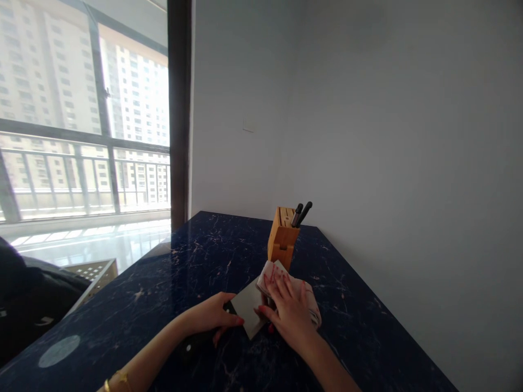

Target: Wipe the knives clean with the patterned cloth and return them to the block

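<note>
Left hand curls around the black handle of a heavy, stiff cleaver, while right hand closes a soft cloth over its blade.

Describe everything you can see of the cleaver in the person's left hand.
The cleaver has a broad, flat, pale steel blade and a dark handle. The left hand grips it near the handle, low over the dark marble counter, while the right hand presses a red-patterned cloth against the blade's far side.

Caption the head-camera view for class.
Left hand grips a cleaver; right hand presses a red-patterned cloth on its blade by a knife block.
</note>
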The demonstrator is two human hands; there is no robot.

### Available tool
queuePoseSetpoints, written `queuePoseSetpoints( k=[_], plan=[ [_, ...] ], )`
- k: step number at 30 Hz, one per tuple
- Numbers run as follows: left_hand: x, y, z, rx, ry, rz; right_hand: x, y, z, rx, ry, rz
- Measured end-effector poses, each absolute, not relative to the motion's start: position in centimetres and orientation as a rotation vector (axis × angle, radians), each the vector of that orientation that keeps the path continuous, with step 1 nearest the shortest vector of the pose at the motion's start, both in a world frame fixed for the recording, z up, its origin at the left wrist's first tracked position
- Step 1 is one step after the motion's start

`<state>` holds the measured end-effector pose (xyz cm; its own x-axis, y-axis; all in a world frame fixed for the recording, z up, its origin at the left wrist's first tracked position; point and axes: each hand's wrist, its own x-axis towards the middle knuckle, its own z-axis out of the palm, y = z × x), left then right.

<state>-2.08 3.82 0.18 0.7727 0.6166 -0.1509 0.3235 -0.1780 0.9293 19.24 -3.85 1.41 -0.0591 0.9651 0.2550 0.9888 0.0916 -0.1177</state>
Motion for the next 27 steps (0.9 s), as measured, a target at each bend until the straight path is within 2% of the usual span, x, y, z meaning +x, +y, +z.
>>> queuePoseSetpoints(
  k=[7, 19, 27],
  plan=[
    [-2.0, 4.0, -0.2, 1.811, 0.755, 0.331, 16.4, -5.4, 1.0, -1.658, -2.319, -0.055],
    [-1.9, 4.0, -0.2, 1.835, 0.749, 0.317, 17.1, -5.1, 0.1, -1.576, -2.34, -0.125],
    [-2.0, 4.1, -0.4, 1.796, 0.741, 0.32, 20.1, -3.2, -0.3, -1.67, -2.249, -0.237]
  ],
)
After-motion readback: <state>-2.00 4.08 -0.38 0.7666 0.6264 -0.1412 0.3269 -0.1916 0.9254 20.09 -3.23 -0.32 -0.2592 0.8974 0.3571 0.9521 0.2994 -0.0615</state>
